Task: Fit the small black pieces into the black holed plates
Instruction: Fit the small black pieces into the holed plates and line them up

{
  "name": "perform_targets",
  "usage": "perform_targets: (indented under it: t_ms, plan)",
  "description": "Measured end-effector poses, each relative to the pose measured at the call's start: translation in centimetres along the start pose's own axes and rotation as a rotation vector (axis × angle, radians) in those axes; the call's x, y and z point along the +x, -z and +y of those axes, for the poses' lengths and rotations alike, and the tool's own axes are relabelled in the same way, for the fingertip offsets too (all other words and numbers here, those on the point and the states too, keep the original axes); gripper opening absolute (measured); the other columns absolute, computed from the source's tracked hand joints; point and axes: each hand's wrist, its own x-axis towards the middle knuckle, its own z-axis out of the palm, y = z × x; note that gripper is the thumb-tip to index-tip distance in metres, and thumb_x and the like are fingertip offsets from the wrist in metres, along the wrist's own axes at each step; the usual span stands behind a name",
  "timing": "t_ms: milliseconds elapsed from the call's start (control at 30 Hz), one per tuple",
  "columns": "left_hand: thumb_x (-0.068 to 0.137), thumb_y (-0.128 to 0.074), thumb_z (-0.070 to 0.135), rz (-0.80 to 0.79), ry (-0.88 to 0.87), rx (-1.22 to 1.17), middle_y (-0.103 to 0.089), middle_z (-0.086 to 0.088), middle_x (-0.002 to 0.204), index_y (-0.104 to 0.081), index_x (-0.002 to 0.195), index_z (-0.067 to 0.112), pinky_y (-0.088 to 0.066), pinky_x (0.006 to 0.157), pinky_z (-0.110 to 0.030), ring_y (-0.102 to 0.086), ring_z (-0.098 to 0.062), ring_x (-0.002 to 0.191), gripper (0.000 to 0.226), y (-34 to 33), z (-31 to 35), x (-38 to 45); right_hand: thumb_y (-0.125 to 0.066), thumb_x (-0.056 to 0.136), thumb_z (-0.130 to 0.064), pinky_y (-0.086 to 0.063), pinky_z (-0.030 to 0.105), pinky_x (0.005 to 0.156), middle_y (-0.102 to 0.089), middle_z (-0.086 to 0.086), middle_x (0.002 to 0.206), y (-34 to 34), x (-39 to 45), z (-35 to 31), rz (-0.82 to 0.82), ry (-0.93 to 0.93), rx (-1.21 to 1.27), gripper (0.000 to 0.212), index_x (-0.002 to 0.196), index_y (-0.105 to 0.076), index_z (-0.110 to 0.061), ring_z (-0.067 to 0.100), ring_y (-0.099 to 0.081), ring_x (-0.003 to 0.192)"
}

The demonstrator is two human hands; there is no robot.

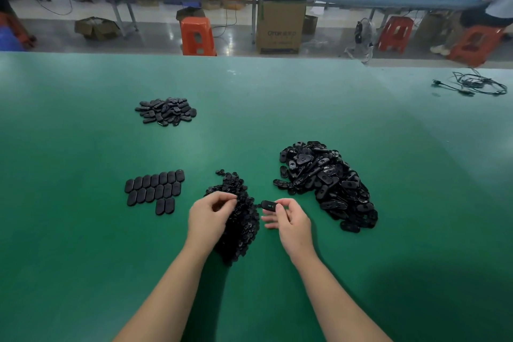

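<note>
Pinching one black holed plate (269, 205) between thumb and curled fingers, the right hand (288, 221) holds it just above the green counter (83, 258), beside the heap of small black pieces (238, 225). The left hand (209, 212) rests on that heap's near-left edge, fingers curled down into the pieces; whether they grip one cannot be told. A large loose pile of plates (327, 183) lies to the right. Left of the hands, plates lie in neat rows (154, 189), and farther back sits another small pile (166, 111).
</note>
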Motion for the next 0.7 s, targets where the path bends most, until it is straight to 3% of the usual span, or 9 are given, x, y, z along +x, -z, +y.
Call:
perform_targets:
  t_ms: [133,267,433,600,700]
  plan:
    - [0.083,-0.078,0.014,-0.159,0.009,-0.038,-0.074,0.013,0.074,-0.075,0.077,0.029,-0.047,0.062,-0.010,-0.063,0.000,0.064,0.017,-3.1,2.2,-0.7,-0.050,0.104,-0.009,-0.061,0.034,0.068,-0.078,0.005,0.084,-0.2,0.1,0.2,0.017,0.014,0.026,0.014,0.098,-0.061,-0.015,0.021,-0.077,0.080]
    - [0.082,-0.078,0.014,-0.143,0.124,-0.025,-0.073,0.001,0.071,-0.072,0.077,0.020,-0.045,0.054,-0.017,-0.058,-0.008,0.057,0.009,-4.8,2.8,-0.8,-0.053,0.102,-0.010,-0.061,0.031,0.068,-0.078,0.000,0.083,-0.1,0.1,0.4,0.019,0.030,0.000,0.014,0.096,-0.062,-0.020,0.017,-0.076,0.079]
    - [0.083,-0.075,0.016,-0.145,0.127,0.055,-0.073,0.007,0.073,-0.074,0.079,0.022,-0.047,0.062,-0.018,-0.066,-0.007,0.068,0.008,-5.3,3.1,-0.9,-0.055,0.101,-0.011,-0.060,0.035,0.079,-0.078,-0.005,0.088,0.1,0.2,0.6,-0.013,0.042,-0.061,0.016,0.097,-0.063,-0.025,0.012,-0.075,0.083]
    - [0.085,-0.073,0.016,-0.160,0.104,0.128,-0.072,0.007,0.076,-0.073,0.079,0.022,-0.054,0.071,-0.025,-0.068,-0.010,0.074,0.008,-5.4,3.8,-0.7,-0.053,0.100,-0.016,-0.058,0.027,0.074,-0.078,-0.010,0.089,0.2,0.2,0.5,-0.027,0.071,-0.098,0.020,0.095,-0.064,-0.033,0.008,-0.074,0.082]
    - [0.085,-0.074,0.016,-0.178,0.127,0.149,-0.072,0.005,0.075,-0.073,0.078,0.022,-0.055,0.069,-0.027,-0.068,-0.013,0.072,0.009,-5.4,4.0,-0.3,-0.052,0.100,-0.018,-0.061,0.035,0.077,-0.078,-0.005,0.089,0.3,0.2,0.5,-0.052,0.065,-0.079,0.024,0.093,-0.063,-0.039,0.012,-0.075,0.083]
